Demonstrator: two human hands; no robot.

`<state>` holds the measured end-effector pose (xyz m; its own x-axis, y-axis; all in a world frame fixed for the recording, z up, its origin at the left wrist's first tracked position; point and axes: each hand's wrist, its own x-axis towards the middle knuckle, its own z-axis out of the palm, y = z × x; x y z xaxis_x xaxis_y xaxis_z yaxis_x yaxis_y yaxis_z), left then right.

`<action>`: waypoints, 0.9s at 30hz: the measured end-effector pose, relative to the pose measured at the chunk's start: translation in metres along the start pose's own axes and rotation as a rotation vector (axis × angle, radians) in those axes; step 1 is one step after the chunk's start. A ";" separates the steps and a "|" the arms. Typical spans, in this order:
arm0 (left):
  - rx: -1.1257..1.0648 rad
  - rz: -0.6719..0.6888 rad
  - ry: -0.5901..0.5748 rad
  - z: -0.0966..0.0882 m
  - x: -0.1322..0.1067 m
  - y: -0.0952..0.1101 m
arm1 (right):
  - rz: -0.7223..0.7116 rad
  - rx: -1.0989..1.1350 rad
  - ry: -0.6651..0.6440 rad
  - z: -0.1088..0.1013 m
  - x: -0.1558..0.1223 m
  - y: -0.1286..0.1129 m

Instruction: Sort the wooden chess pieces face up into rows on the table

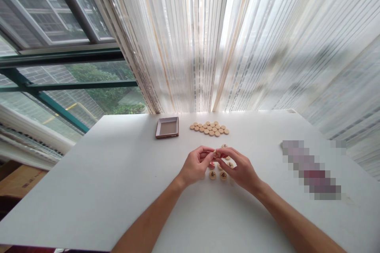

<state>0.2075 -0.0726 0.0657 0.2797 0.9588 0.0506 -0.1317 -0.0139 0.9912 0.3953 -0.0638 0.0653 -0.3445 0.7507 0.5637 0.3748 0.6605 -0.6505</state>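
A round wooden Chinese chess piece (217, 155) is held up between both hands, just above the table. My left hand (194, 165) is closed in a pinch on its left side. From the right, my right hand (240, 165) pinches the same piece with thumb and fingers. Beneath and around the hands lie several face-up pieces, among them a dark-marked piece (212, 175), another dark-marked piece (223, 175) beside it, and a red-marked piece (211, 165). The fingers partly cover some of these. One more piece (225, 146) shows beyond the right fingers.
Farther back on the white table (118, 189) lies a cluster of plain-topped wooden pieces (210, 129). A shallow open box (168, 136) stands to their left. At the right is a long pixelated item (311, 172). Striped curtains (202, 47) hang behind the far table edge.
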 end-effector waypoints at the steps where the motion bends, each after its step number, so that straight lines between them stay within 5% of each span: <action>1: 0.024 0.026 -0.017 0.000 -0.001 0.001 | 0.021 0.015 -0.001 0.000 0.000 0.000; 12: 0.282 0.196 0.022 0.003 -0.005 0.003 | 0.258 0.260 -0.049 -0.002 0.000 -0.007; 27: 0.388 0.274 -0.011 0.006 -0.006 -0.004 | 0.293 0.170 0.049 0.002 -0.003 -0.006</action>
<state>0.2117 -0.0801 0.0623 0.2947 0.9020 0.3154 0.1627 -0.3726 0.9136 0.3928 -0.0702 0.0662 -0.1999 0.9108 0.3611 0.3012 0.4078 -0.8620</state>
